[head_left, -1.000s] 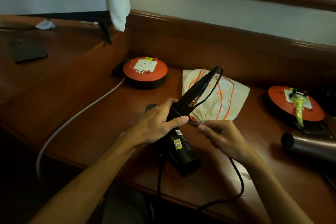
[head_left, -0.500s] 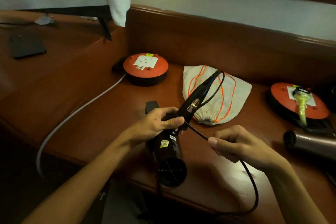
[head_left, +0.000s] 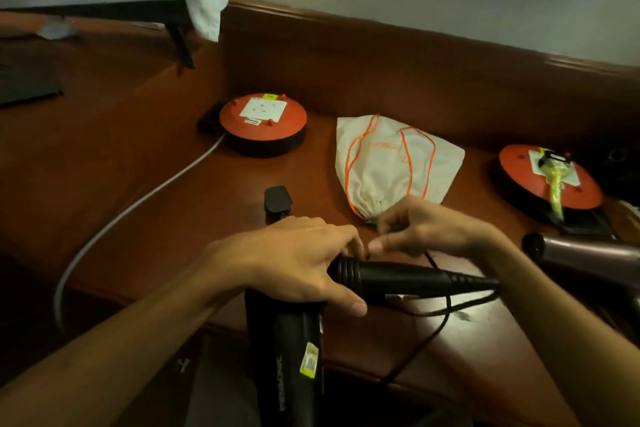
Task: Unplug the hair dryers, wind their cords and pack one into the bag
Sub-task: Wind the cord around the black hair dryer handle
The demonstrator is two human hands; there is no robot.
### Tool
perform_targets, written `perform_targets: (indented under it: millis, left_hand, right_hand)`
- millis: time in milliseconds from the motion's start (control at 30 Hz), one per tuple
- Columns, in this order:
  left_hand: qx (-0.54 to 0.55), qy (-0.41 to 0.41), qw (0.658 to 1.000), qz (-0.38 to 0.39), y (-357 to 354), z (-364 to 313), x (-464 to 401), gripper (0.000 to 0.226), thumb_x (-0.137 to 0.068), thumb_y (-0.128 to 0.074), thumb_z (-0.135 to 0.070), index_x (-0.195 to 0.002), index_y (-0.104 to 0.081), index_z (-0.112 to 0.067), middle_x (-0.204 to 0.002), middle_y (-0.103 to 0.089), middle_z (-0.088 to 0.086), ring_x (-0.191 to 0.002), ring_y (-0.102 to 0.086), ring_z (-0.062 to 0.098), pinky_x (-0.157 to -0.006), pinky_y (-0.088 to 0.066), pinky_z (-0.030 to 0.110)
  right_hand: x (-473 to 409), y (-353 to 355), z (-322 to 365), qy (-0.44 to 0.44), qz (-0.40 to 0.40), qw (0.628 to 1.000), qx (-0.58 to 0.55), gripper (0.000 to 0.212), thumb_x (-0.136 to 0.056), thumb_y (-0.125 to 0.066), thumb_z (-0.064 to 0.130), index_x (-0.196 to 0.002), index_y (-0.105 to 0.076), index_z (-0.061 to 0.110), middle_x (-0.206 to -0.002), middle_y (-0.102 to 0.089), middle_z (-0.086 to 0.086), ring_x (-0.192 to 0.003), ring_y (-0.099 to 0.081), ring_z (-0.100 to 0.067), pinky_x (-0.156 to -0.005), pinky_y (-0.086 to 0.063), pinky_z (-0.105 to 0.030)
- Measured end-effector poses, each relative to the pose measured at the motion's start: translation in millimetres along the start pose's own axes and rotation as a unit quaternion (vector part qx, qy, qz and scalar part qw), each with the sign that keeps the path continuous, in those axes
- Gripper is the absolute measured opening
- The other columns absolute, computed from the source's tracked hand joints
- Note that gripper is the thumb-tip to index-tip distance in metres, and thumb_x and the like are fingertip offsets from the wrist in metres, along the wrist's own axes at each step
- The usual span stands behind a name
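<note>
My left hand [head_left: 298, 260] grips the black hair dryer [head_left: 391, 279] where body and handle meet; the handle lies level and points right, the barrel hangs down toward me. My right hand [head_left: 426, 229] pinches the dryer's black cord [head_left: 433, 333] just behind the handle. The cord loops down over the desk's front edge. Its black plug [head_left: 277, 201] lies on the desk beyond my left hand. A cream drawstring bag [head_left: 384, 170] with orange strings lies flat behind my hands. A second, bronze hair dryer [head_left: 585, 250] lies at the right.
An orange extension reel [head_left: 263, 121] with an empty socket and a white cable [head_left: 138, 204] sits at the back left. A second orange reel [head_left: 550, 180] at the right has a yellow plug in it. The wooden desk [head_left: 138, 149] has a raised back ledge.
The black dryer has been turned: its handle pointed up and away, now it lies level pointing right. My right hand moved up from the slack cord to the handle's near end.
</note>
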State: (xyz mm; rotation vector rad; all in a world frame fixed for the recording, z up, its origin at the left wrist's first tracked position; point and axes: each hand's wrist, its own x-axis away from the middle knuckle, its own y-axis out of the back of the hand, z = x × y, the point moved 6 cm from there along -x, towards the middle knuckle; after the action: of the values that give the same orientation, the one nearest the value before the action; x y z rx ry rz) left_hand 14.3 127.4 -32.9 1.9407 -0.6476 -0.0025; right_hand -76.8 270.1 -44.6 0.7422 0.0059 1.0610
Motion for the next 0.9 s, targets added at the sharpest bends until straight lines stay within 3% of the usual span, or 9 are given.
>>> perform_targets:
  millis: [100,200,300,467,533,600,733,833,900]
  left_hand:
    - [-0.119,0.045,0.992,-0.009,2.0,1.4,-7.0,0.067,-0.080,-0.068,-0.073,-0.120,-0.047,-0.025,-0.080,-0.054,-0.009,-0.077,-0.052,0.014,-0.069,-0.042,0.035]
    - [-0.040,0.023,0.999,-0.017,14.0,2.4,-8.8,0.044,-0.083,-0.075,-0.060,-0.114,-0.054,-0.038,-0.082,-0.062,-0.012,-0.073,-0.054,0.009,-0.065,-0.039,0.028]
    - [0.025,-0.003,1.000,0.008,22.7,3.0,-3.5,0.024,-0.083,-0.077,-0.054,-0.101,-0.062,-0.047,-0.085,-0.071,-0.015,-0.078,-0.064,0.001,-0.071,-0.046,0.027]
    - [-0.017,0.039,0.999,-0.005,30.0,15.3,3.4,0.038,-0.080,-0.074,-0.065,-0.099,-0.064,-0.034,-0.078,-0.068,-0.013,-0.073,-0.061,0.001,-0.068,-0.045,0.026]
    - [-0.044,0.071,0.996,-0.020,34.4,26.1,5.9,0.045,-0.078,-0.072,-0.070,-0.105,-0.065,-0.035,-0.083,-0.067,-0.014,-0.078,-0.061,0.004,-0.072,-0.047,0.029]
    - [-0.031,0.085,0.996,-0.018,36.0,37.1,7.6,0.049,-0.079,-0.072,-0.070,-0.112,-0.066,-0.035,-0.089,-0.070,-0.013,-0.082,-0.063,0.005,-0.078,-0.051,0.032]
    - [0.185,0.040,0.982,0.002,35.7,52.5,7.8,0.037,-0.083,-0.080,-0.046,-0.114,-0.071,-0.027,-0.098,-0.079,-0.005,-0.091,-0.075,0.014,-0.086,-0.058,0.032]
    - [0.269,0.018,0.963,0.012,30.0,57.9,6.3,0.038,-0.085,-0.078,-0.039,-0.118,-0.072,-0.021,-0.107,-0.078,0.007,-0.096,-0.075,0.025,-0.087,-0.056,0.034]
    - [0.289,0.015,0.957,0.021,20.8,56.1,3.0,0.032,-0.091,-0.074,-0.040,-0.115,-0.073,-0.017,-0.100,-0.078,0.006,-0.087,-0.072,0.018,-0.079,-0.055,0.029]
  right_hand:
    - [7.1,7.2,35.1,0.038,0.053,0.998,0.009,0.022,-0.102,-0.059,0.016,-0.097,-0.067,-0.004,-0.069,-0.043,-0.021,-0.060,-0.035,-0.031,-0.053,-0.032,-0.035]
    - [15.6,1.2,67.2,0.063,0.104,0.985,0.122,0.021,-0.105,-0.052,0.015,-0.108,-0.073,0.016,-0.070,-0.058,-0.010,-0.057,-0.050,-0.026,-0.052,-0.040,-0.033]
    - [29.4,1.9,77.8,0.057,0.136,0.979,0.140,0.022,-0.106,-0.052,0.017,-0.112,-0.072,0.016,-0.063,-0.063,-0.002,-0.053,-0.063,-0.020,-0.055,-0.051,-0.031]
    - [45.0,45.0,63.8,0.040,-0.073,0.986,0.147,0.036,-0.088,-0.068,0.049,-0.071,-0.071,0.017,-0.052,-0.059,-0.007,-0.043,-0.054,-0.022,-0.049,-0.044,-0.038]
    - [61.6,50.7,58.4,0.055,-0.113,0.981,0.149,0.032,-0.088,-0.064,0.054,-0.078,-0.076,0.026,-0.051,-0.053,-0.002,-0.044,-0.048,-0.023,-0.045,-0.037,-0.034]
    - [77.4,32.3,58.3,0.083,-0.071,0.987,0.119,0.021,-0.092,-0.061,0.046,-0.099,-0.079,0.036,-0.055,-0.052,0.005,-0.048,-0.045,-0.012,-0.045,-0.036,-0.028]
    - [75.1,-34.3,55.3,0.112,-0.054,0.990,0.061,0.027,-0.097,-0.062,0.030,-0.121,-0.073,0.036,-0.075,-0.068,0.032,-0.067,-0.061,0.011,-0.062,-0.043,-0.008]
    - [59.5,-67.9,37.1,0.094,-0.080,0.992,0.038,0.027,-0.099,-0.062,0.029,-0.123,-0.073,0.032,-0.108,-0.072,0.032,-0.102,-0.067,0.010,-0.086,-0.053,-0.020]
    - [49.9,-76.2,21.1,0.085,-0.091,0.992,0.005,0.025,-0.100,-0.063,0.021,-0.121,-0.075,0.026,-0.108,-0.075,0.025,-0.104,-0.067,0.007,-0.087,-0.053,-0.023]
